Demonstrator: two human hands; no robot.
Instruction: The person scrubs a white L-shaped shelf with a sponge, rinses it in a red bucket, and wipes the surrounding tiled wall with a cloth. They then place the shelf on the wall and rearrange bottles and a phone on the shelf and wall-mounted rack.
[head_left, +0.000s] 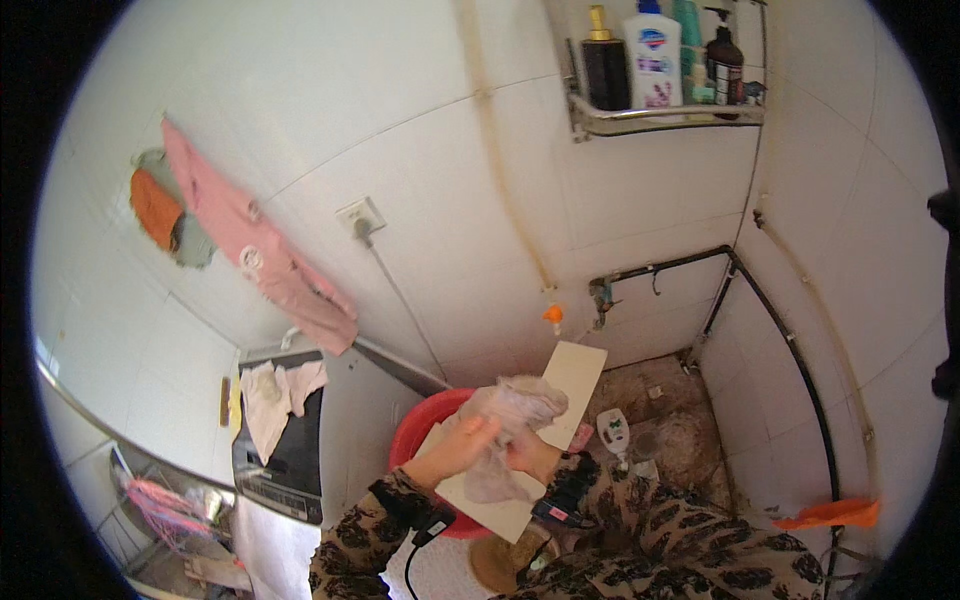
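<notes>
A pale, crumpled cloth (517, 405) is bunched between my two hands, above a cream board (574, 382). My left hand (459, 448) lies against the cloth's left side, its fingers on the fabric. My right hand (531, 455) grips the cloth from the right and below. Part of the cloth hangs down onto the board. The board lies slantwise across a red plastic basin (409, 431), whose inside is mostly hidden by the board, cloth and hands.
Left stands a washing machine (281, 487) with a cloth on its lid. A white bottle (613, 433) and a pink item (581, 437) are right of the board. A round brownish container (491, 566) sits below. Wall taps (553, 315) and black pipes (686, 261) are ahead.
</notes>
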